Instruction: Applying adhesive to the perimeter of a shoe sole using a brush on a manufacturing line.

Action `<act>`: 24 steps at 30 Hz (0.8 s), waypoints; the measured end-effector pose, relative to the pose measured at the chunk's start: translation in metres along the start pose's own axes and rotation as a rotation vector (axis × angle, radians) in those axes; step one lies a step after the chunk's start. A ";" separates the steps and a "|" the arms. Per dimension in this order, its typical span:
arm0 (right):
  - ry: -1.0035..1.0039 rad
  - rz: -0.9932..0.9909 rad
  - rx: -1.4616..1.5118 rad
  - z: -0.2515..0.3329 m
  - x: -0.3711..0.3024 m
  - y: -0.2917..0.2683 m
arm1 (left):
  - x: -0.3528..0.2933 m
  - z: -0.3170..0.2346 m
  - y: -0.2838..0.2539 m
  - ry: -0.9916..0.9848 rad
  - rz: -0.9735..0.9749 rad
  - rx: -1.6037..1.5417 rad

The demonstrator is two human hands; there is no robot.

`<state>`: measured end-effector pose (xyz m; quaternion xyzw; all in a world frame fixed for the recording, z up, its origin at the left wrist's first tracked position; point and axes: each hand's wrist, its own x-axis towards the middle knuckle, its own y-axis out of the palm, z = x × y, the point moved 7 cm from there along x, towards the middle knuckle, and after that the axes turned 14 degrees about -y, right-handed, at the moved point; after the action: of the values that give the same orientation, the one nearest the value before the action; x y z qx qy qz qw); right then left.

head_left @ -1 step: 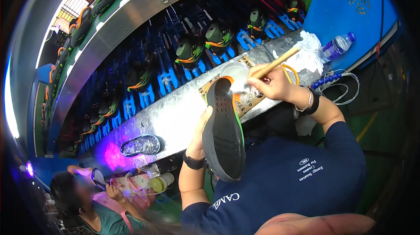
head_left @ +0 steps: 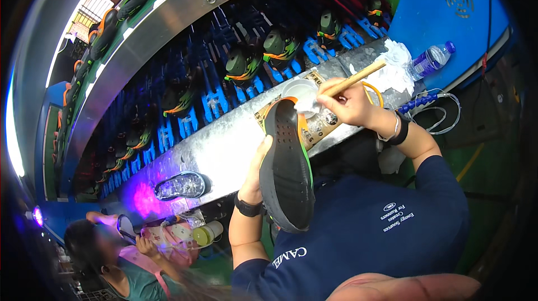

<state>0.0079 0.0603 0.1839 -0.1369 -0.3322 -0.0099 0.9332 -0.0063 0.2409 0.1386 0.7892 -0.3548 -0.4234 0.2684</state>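
My left hand (head_left: 255, 173) grips a shoe (head_left: 286, 180) from its left side. The black underside faces me, with orange and green on the upper's edge and small holes near the toe end. In my right hand (head_left: 348, 103) is a brush (head_left: 363, 75) with a pale wooden handle. Its white bristles are at the shoe's orange toe edge, seemingly touching it. Behind the brush tip, a shallow round bowl (head_left: 291, 86) sits on printed cardboard (head_left: 324, 127); the shoe and brush partly cover it.
A loose shoe sole (head_left: 180, 186) lies on the metal bench (head_left: 204, 149). White cloth (head_left: 394, 65) and a plastic bottle (head_left: 432, 61) are at the right. Beyond the bench, blue racks (head_left: 214, 103) carry several shoes. A co-worker (head_left: 131, 264) works at lower left.
The brush tip has shifted slightly up and left along the toe edge, and my right hand with it. The shoe and my left hand hold still.
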 end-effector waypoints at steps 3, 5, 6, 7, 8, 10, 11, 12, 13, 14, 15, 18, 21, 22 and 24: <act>-0.102 -0.014 -0.093 0.000 0.003 -0.003 | 0.001 -0.002 -0.001 0.041 -0.010 0.021; -0.056 -0.012 -0.044 0.000 -0.003 0.001 | 0.004 -0.005 -0.008 0.104 -0.062 0.027; -0.055 -0.010 -0.042 0.002 -0.005 0.002 | 0.005 -0.006 -0.012 0.135 -0.090 0.030; -0.025 0.023 0.012 0.004 -0.006 0.006 | 0.004 -0.008 -0.015 0.166 -0.117 0.032; 0.004 0.056 0.066 0.007 -0.008 0.010 | 0.003 -0.008 -0.015 0.166 -0.119 0.030; 0.051 0.071 0.040 0.007 -0.013 0.010 | 0.002 -0.012 -0.011 0.182 -0.105 0.056; 0.048 0.006 0.100 0.004 -0.012 0.008 | 0.002 -0.012 -0.009 0.179 -0.104 0.056; 0.043 -0.059 0.160 0.001 -0.011 0.005 | 0.002 -0.013 -0.007 0.180 -0.112 0.080; 0.007 -0.054 0.100 0.002 -0.008 0.002 | 0.001 -0.014 -0.005 0.182 -0.120 0.104; 0.007 -0.055 0.100 0.001 -0.006 0.003 | 0.002 -0.013 -0.007 0.182 -0.120 0.105; -0.034 -0.065 0.017 0.003 -0.002 0.002 | 0.003 -0.012 -0.009 0.180 -0.118 0.122; -0.107 -0.103 -0.044 0.001 -0.001 0.007 | 0.006 -0.013 -0.014 0.172 -0.112 0.170; -0.173 -0.040 -0.040 0.005 0.000 0.016 | 0.005 -0.014 -0.014 0.174 -0.118 0.197; -0.172 -0.040 -0.040 0.007 0.000 0.017 | 0.004 -0.015 -0.015 0.180 -0.126 0.196; -0.138 0.000 -0.032 0.010 -0.001 0.020 | 0.004 -0.017 -0.012 0.191 -0.111 0.208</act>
<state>0.0033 0.0825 0.1861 -0.1523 -0.3955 -0.0055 0.9058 0.0143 0.2474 0.1362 0.8679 -0.3253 -0.3214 0.1938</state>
